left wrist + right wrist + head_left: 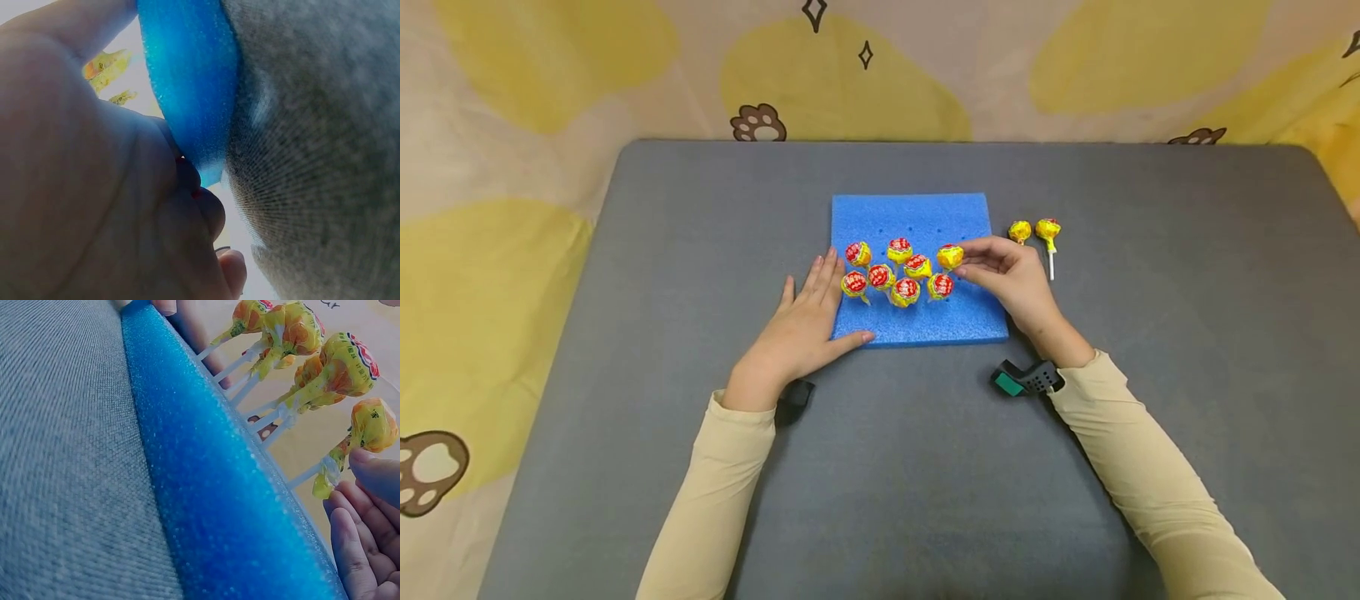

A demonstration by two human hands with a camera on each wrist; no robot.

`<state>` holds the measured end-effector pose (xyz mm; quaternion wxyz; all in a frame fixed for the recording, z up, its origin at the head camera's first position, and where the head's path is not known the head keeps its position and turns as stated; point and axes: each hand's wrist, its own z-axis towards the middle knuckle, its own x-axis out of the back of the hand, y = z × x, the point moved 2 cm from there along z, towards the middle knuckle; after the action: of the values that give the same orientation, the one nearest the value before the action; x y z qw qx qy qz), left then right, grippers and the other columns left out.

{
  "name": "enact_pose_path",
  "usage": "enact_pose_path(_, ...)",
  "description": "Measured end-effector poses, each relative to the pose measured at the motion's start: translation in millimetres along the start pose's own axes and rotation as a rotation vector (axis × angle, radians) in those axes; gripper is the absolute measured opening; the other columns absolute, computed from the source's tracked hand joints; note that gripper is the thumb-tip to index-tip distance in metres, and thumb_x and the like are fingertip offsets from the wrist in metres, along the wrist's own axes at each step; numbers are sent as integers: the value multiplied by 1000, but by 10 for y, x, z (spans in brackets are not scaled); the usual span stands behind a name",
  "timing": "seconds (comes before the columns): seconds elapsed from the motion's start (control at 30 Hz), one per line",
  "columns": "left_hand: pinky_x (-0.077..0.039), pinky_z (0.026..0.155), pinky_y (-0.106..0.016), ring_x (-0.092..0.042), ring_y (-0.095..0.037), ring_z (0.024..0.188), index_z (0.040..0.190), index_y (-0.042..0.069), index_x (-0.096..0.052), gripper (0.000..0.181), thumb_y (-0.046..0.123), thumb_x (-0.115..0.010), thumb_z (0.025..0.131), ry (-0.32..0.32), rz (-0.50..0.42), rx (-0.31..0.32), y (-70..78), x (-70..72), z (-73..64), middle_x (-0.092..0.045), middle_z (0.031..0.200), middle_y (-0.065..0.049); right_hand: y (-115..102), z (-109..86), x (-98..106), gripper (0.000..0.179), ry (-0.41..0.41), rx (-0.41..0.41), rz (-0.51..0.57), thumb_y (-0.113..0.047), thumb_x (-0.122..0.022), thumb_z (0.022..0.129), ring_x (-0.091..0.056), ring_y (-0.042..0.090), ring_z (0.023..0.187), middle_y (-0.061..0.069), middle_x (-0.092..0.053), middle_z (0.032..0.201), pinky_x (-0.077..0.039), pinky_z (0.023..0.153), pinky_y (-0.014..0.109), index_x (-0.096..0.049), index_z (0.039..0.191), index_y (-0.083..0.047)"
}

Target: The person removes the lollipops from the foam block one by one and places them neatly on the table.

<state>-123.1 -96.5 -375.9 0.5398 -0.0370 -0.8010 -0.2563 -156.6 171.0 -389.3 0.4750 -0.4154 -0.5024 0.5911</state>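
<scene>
A blue foam block (917,325) bears several upright lollipops (906,292) in yellow and red wrappers, their white sticks set in its top. At the block's right side, my right hand (1018,279) pinches one lollipop (950,257) just under its wrapped head. In the right wrist view, that lollipop (374,425) has its stick down at the foam, with the thumb (375,475) against the wrapper. Spread along the block's left edge, my left hand (801,329) rests with straight fingers, its thumb over the front edge. The left wrist view shows the palm (112,187) beside the blue foam (190,75).
Two more lollipops (1048,229) lie on the grey table (895,467) right of the block, one partly hidden by my right hand. Small holes dot the foam's far part. A patterned yellow cloth (850,83) hangs behind the table.
</scene>
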Motion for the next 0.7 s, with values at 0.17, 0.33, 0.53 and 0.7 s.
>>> enact_pose_path(0.17, 4, 110, -54, 12, -24, 143, 150, 4, 5, 100, 58, -53, 88, 4, -1, -1, 0, 11, -1, 14, 156, -10, -10, 8, 5, 25, 5, -4, 20, 13, -65, 81, -66, 13, 85, 0, -71, 93, -53, 75, 23, -70, 98, -4)
enact_pose_path(0.33, 4, 110, -54, 12, -24, 143, 150, 4, 4, 100, 58, -52, 88, 8, -4, -7, -2, 18, -9, 13, 156, -10, -12, 10, 12, 22, 4, -11, 26, 10, -67, 82, -66, 13, 84, 0, -71, 92, -52, 74, 22, -71, 98, -5)
enact_pose_path(0.53, 4, 110, -54, 11, -24, 143, 150, 3, 4, 100, 57, -53, 88, 11, -5, -9, 7, 20, -22, 13, 156, -10, -21, 7, 7, 23, -1, -8, 23, 11, -66, 82, -66, 13, 85, 0, -71, 93, -52, 75, 22, -71, 99, -4)
enact_pose_path(0.7, 4, 111, -53, 12, -24, 142, 150, 3, 4, 100, 57, -53, 88, 8, -7, -1, 15, 24, -29, 13, 156, -10, -34, 6, 4, 27, 1, 1, 0, 14, -64, 82, -65, 13, 85, -1, -71, 93, -52, 75, 22, -71, 98, -7)
